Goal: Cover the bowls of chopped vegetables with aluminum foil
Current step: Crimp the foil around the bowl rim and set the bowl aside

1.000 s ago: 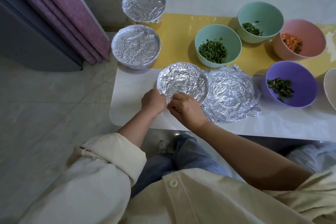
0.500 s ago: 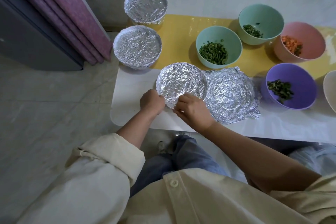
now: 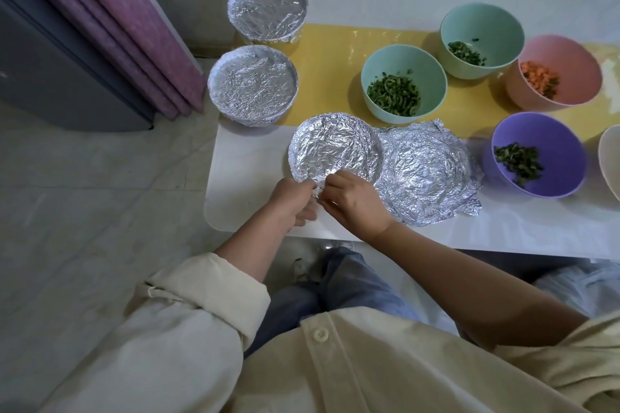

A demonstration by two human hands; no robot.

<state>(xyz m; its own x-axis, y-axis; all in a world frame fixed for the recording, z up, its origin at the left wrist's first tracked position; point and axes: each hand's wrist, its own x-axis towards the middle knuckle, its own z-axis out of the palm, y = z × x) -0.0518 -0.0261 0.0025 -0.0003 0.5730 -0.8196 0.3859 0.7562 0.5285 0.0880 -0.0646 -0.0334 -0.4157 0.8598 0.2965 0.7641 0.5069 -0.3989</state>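
A bowl wrapped in crinkled foil [image 3: 335, 147] stands near the table's front edge. My left hand [image 3: 295, 201] and my right hand [image 3: 352, 201] meet at its near rim, and both pinch the foil edge there. To its right lies a loose, crumpled foil sheet [image 3: 426, 171] shaped like a bowl. Two more foil-covered bowls [image 3: 253, 84] [image 3: 268, 7] stand at the left. Uncovered are two mint bowls of chopped greens [image 3: 404, 84] [image 3: 481, 40], a pink bowl with orange pieces [image 3: 557, 72] and a purple bowl of greens [image 3: 538, 154].
The bowls stand on a white table [image 3: 255, 208] with a yellow mat [image 3: 335, 54] across its middle. A white bowl's edge [image 3: 610, 157] shows at the far right. A purple curtain [image 3: 127, 27] hangs left of the table, and a radiator is behind it.
Both hands have shifted a little along the near rim of the front bowl and closed together on its foil edge. The bowls have stayed in place.
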